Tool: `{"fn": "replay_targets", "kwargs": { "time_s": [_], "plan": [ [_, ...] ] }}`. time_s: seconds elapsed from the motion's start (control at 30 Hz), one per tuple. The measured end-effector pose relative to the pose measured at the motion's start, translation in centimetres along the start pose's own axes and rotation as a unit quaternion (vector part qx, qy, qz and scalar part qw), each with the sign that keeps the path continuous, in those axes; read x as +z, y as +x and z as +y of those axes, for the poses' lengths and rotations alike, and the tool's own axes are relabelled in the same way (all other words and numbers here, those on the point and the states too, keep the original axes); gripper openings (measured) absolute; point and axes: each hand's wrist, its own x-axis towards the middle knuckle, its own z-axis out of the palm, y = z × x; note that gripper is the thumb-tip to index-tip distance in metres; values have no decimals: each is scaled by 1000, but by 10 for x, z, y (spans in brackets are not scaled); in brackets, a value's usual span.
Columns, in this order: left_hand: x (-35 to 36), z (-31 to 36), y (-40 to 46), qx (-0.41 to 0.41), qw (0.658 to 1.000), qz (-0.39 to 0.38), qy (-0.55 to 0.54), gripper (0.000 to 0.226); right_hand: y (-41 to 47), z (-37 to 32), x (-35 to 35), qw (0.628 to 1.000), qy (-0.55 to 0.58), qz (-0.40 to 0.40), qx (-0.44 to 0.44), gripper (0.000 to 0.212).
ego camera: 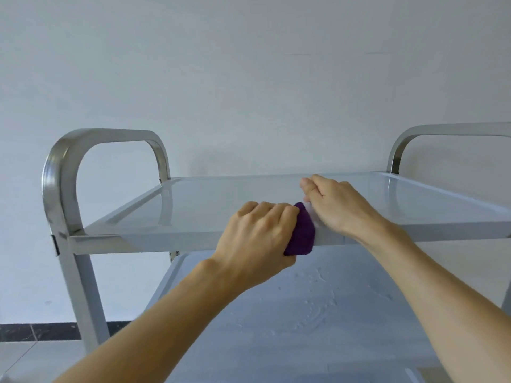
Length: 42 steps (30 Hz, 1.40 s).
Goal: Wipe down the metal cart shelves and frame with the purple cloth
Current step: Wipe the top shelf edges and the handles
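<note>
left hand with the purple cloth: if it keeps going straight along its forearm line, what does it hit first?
The right hand. The left hand points up and to the right, with the purple cloth leading along the top shelf's front edge; the right hand appears to sit just beyond the cloth, though depth is hard to judge.

The purple cloth (pixel 300 234) is bunched against the near edge of the metal cart's top shelf (pixel 221 200). The lower shelf (pixel 304 313) beneath shows wet streaks; steel handles (pixel 69 167) rise at both ends.
</note>
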Motion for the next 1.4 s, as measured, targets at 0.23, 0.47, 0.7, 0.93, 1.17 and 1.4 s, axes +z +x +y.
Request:
{"fn": "replay_targets", "kwargs": {
  "time_s": [0.23, 0.47, 0.7, 0.93, 1.17, 1.4],
  "plan": [
    [-21, -70, -46, -67, 996, -31, 42, 52, 2, 13, -1, 997, -65, 30, -41, 50],
    [-23, -98, -63, -136, 987, -64, 53, 59, -2, 9, 10, 982, -117, 87, -122, 54],
    [-11, -58, -37, -112, 992, -5, 56, 30, -22, -24, 39, 967, -174, 173, -76, 50],
    [-10, -84, -54, -57, 998, 0, 33, 52, -33, -29, 47, 940, -175, 271, -114, 42],
    [-42, -149, -102, -136, 987, -78, 41, 75, -33, -30, 47, 943, -189, 256, -101, 38],
    [-71, -151, -110, -245, 948, -50, -199, 50, -28, -39, 39, 963, -229, 138, -28, 31]
  ]
}}
